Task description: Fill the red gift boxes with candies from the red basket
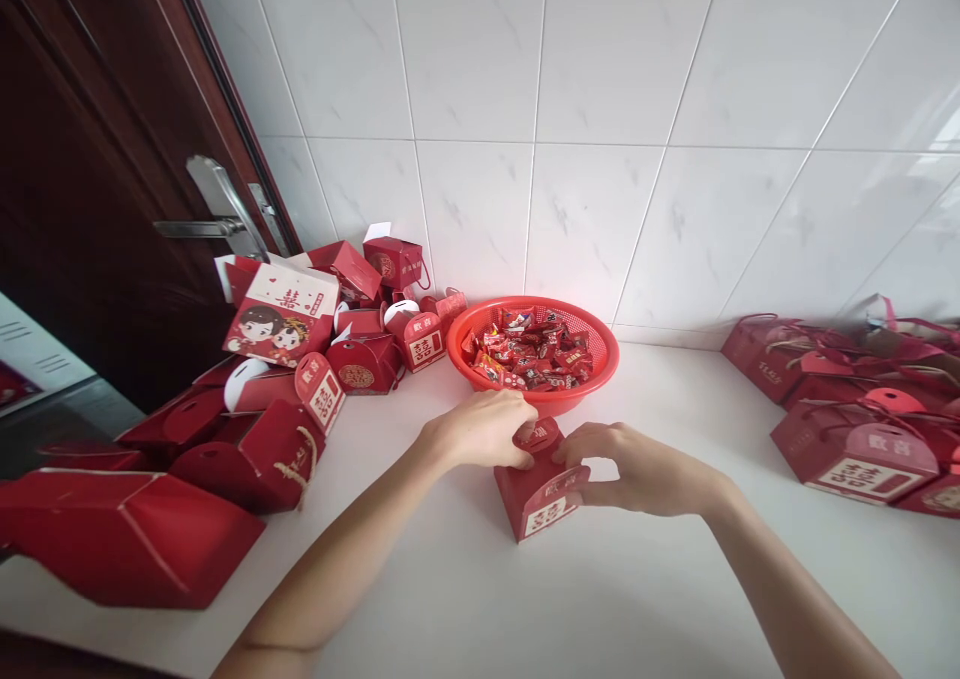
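A small red gift box [536,494] with a white character panel stands on the white counter in front of me. My left hand [491,429] pinches the box's far rounded flap from the left, thumb and fingers bent around it. On the opposite side, my right hand [630,467] grips the near flap, its thumb low by the front panel and its fingers over the top edge. The box's top lies between both hands, and part of it is hidden by the fingers. Just behind stands a red plastic basket [609,359] of wrapped candies [529,349].
Many red gift boxes [255,449] are piled on the left, some with flaps up. More red boxes [855,449] with ribbon handles stand at the right. A tiled wall [600,59] closes off the back, and a dark door [97,109] is at the upper left.
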The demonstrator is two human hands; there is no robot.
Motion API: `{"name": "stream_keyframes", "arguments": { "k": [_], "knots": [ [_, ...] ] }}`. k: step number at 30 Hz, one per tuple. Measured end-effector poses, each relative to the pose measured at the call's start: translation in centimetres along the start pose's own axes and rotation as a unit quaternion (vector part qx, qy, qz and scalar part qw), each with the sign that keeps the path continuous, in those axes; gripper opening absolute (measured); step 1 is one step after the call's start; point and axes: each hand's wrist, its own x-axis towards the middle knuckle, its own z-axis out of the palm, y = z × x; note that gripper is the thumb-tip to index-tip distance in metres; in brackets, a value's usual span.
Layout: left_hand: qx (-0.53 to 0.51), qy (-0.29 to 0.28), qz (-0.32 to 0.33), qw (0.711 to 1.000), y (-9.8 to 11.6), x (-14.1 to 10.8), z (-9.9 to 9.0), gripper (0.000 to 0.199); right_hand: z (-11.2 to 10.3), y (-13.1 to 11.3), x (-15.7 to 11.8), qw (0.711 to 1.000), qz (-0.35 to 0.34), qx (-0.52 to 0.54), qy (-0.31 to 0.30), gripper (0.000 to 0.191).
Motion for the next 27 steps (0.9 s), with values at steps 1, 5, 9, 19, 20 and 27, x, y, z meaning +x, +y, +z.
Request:
{"name": "stream_keyframes", "arguments": {
  "k": [1,5,9,19,20,27],
  "knots": [
    [-0.012,-0.008,0.004,1.000,-0.1,-0.1,0.0,0.026,0.0,0.0,0.0,1.000,-0.001,0.006,0.002,0.018],
    [-0.059,-0.035,0.034,0.997,-0.3,-0.2,0.0,0.015,0.1,0.2,0.2,0.999,-0.022,0.023,0.008,0.020],
    [-0.099,-0.038,0.031,0.994,-0.7,0.2,0.3,0.003,0.6,0.3,0.8,0.998,-0.001,0.036,0.053,0.013],
    [-0.117,-0.067,0.060,0.989,-1.5,0.6,0.0,0.017,1.9,1.0,2.0,0.987,0.108,0.017,0.117,0.019],
    [-0.108,-0.069,0.051,0.990,-1.3,0.5,0.1,0.020,1.9,1.1,2.0,0.987,0.113,0.021,0.114,0.019],
    [-0.111,-0.030,0.015,0.993,0.7,0.7,1.7,0.032,0.7,1.0,1.2,0.994,0.060,-0.006,0.090,0.009]
  ]
}}
